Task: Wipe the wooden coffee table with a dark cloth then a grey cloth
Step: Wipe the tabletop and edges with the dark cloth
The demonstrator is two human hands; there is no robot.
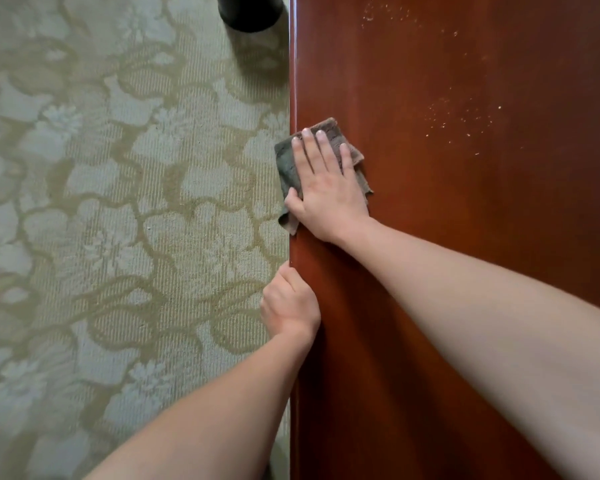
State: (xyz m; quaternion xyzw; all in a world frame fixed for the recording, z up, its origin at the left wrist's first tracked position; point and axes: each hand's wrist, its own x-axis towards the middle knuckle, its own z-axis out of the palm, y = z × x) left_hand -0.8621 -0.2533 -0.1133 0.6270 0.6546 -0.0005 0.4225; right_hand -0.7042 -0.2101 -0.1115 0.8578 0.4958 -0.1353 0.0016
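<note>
Right hand is down flat on the cloth, fingers straight and slightly spread, palm pressing, nothing curled round it. The cloth is a grey-brown rag, folded and rumpled, and it sits right at the left edge of the red-brown wooden tabletop. Most of it is under the palm and fingers. A strip pokes out past the fingertips at the far side, a frayed corner shows just right of the wrist, and the left portion spills over the edge, with a tail hanging down beside the thumb.

Nearer the camera, on that same edge, the left hand has its fingers curled around the rim of the tabletop, knuckles up, gripping the wood. It is apart from the cloth, with bare edge between the two.

Further out on the tabletop, well to the right of the cloth, pale crumbs are scattered in a loose patch, with more specks near the far end. Left of the table lies a green, flower-patterned carpet, and a dark rounded object stands on it at the top.
</note>
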